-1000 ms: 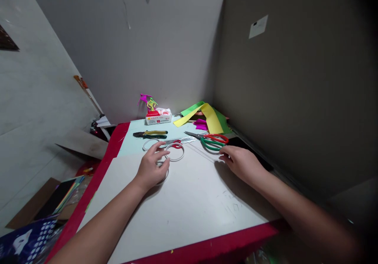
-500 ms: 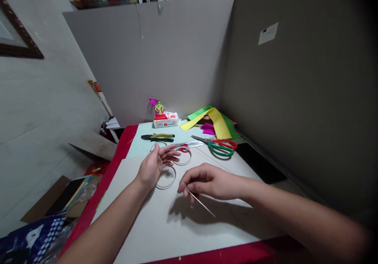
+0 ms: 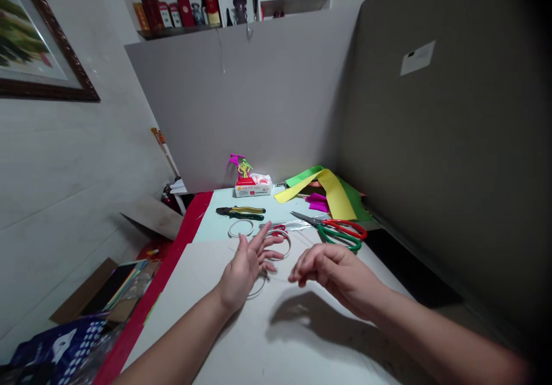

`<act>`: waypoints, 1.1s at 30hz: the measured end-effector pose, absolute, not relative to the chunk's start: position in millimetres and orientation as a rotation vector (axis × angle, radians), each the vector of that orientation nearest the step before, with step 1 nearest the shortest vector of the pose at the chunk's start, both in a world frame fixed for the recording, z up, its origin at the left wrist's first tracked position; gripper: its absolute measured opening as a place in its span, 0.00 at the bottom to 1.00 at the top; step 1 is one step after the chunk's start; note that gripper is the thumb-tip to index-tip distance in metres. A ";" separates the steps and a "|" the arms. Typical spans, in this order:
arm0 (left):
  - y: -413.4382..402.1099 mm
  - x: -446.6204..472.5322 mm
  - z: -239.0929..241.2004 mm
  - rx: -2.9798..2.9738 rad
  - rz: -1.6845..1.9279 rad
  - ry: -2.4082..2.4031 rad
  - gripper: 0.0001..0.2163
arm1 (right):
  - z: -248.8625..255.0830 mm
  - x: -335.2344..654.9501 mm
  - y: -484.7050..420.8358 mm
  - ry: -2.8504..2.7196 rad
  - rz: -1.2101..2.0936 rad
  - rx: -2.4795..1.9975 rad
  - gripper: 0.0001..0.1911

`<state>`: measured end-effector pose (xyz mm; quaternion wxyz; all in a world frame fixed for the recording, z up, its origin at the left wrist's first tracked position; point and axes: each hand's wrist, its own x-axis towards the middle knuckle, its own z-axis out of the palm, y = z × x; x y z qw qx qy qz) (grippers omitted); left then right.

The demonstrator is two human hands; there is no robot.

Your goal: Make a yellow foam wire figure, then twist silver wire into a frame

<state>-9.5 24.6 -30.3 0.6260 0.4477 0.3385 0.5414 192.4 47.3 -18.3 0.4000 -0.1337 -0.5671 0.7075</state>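
My left hand (image 3: pixel 246 265) hovers with fingers spread over the white wire rings, holding nothing I can see. One ring (image 3: pixel 259 288) lies under its heel, another (image 3: pixel 284 242) beside its fingertips, and a third (image 3: pixel 240 228) further back. My right hand (image 3: pixel 332 271) hangs above the white board (image 3: pixel 241 339), fingertips pinched together, with no wire visible in them. Ahead of it lie red-and-green-handled scissors (image 3: pixel 340 234) and a bundle of thin metal rods (image 3: pixel 297 224). Yellow-handled pliers (image 3: pixel 240 213) lie behind the rings.
Yellow and green paper strips (image 3: pixel 340 198), magenta paper scraps (image 3: pixel 318 203) and a white packet (image 3: pixel 253 185) with a small paper figure (image 3: pixel 239 168) stand at the back. The table's red edge (image 3: pixel 185 247) runs left, beside a grey partition (image 3: pixel 431 143).
The view has tilted up, showing more of the shelves and picture. The thin wire under my right hand no longer shows, and my left fingers have spread wider.
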 end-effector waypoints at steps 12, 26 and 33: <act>-13.6 14.6 -28.2 1.229 0.969 0.907 0.30 | -42.1 165.6 21.5 -1.558 1.889 -0.675 0.18; -22.3 25.5 -37.5 0.870 0.662 0.601 0.20 | -17.5 185.3 26.5 -1.827 0.727 -0.693 0.05; -27.2 21.6 -46.3 0.835 0.358 0.428 0.22 | -35.6 179.9 35.3 -1.508 2.045 -0.586 0.12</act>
